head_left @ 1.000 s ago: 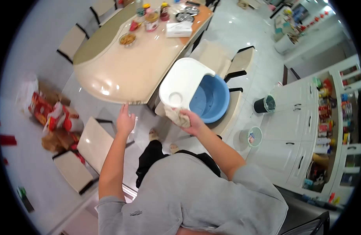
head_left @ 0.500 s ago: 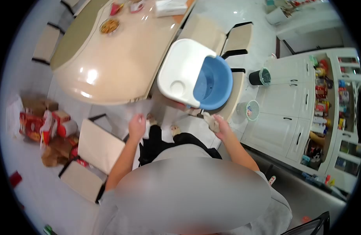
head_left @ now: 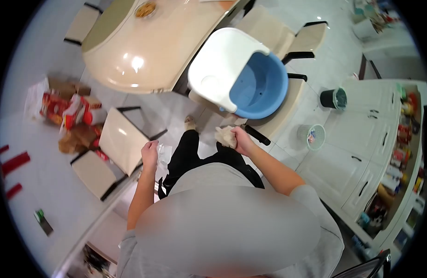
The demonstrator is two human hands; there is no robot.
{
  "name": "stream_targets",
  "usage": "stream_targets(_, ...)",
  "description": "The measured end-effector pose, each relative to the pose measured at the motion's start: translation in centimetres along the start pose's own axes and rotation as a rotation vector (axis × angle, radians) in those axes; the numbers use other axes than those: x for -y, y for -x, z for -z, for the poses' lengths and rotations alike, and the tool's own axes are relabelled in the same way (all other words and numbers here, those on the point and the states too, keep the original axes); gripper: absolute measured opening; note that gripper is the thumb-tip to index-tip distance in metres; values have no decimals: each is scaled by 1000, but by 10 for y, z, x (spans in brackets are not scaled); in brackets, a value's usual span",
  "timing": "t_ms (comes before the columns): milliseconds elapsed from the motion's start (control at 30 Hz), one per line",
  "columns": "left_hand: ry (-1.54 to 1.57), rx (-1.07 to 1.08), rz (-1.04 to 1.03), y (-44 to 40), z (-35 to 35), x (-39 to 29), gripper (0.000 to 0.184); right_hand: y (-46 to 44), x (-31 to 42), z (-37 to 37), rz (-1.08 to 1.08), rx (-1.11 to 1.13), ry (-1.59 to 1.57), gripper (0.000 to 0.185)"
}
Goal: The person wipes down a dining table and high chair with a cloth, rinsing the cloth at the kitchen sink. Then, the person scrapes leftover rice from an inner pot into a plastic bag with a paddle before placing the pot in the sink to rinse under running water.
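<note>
A crumpled beige cloth [head_left: 226, 136] is gripped in my right hand [head_left: 242, 141], in front of my right leg and just below the blue basin. My left hand [head_left: 150, 154] is closed on a thin, see-through plastic sheet or bag [head_left: 164, 155], which hangs at its right side by my left leg. Beyond my right hand, the blue basin [head_left: 266, 88] and a white tray-like board [head_left: 218, 65], partly over it, rest on a cream chair [head_left: 287, 109].
A glossy table [head_left: 153, 51] with a snack bowl [head_left: 145, 9] stands ahead. Cream chairs [head_left: 123, 141] and red packages [head_left: 56, 106] are on the left. A black bin [head_left: 328, 99], a pale wastebasket [head_left: 306, 132] and white cabinets [head_left: 343, 153] line the right.
My view has shifted, so the table and basin sit higher in it. My right hand has brought the cloth inward and left. My left hand has moved slightly left and down, still closed.
</note>
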State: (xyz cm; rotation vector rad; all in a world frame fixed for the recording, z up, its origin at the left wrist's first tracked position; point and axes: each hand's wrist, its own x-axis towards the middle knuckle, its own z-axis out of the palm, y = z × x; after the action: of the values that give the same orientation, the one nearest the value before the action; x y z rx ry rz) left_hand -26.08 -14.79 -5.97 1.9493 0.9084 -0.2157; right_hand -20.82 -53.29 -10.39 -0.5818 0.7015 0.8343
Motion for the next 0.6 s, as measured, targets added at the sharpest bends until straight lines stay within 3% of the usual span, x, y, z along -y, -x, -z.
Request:
stream_targets(33, 50, -34, 10, 15, 4, 11, 28, -18, -11, 10, -37, -1, 16, 32)
stream_targets(100, 126, -74, 102, 45, 8, 30, 28, -55, -33, 24, 32, -62, 556, 33)
stream_targets(133, 191, -90, 161, 58, 9, 39, 28, -58, -37, 12, 2, -61, 581, 33)
stream_targets(200, 265, -102, 214, 82, 7, 60, 29, -68, -43, -14, 214, 17, 1014, 36)
stream_targets(233, 309, -115, 258, 93, 5, 73, 28, -79, -48, -20, 191, 15, 1038, 36)
stream_targets(300, 323, -106, 401, 105, -2, 96, 28, -112, -56, -26, 722, -146, 1673, 42)
stream_targets(333, 317, -103, 432, 111, -7, 112, 28, -138, -59, -29, 702, -146, 1695, 42)
stream_targets(400, 302, -81, 444, 119, -19, 163, 28, -195, -62, -29, 998, -233, 1811, 48)
stream_targets(467, 292, -80, 523, 127, -24, 200, 26, -265, -63, -28, 1074, -366, 1921, 52)
stream_targets(533, 338, -81, 599, 138, -25, 248, 24, -332, -48, -15, 1222, -304, 1959, 59)
stream_targets(600, 382, -109, 656, 148, -15, 271, 24, -383, -30, -15, 1169, -267, 1964, 59)
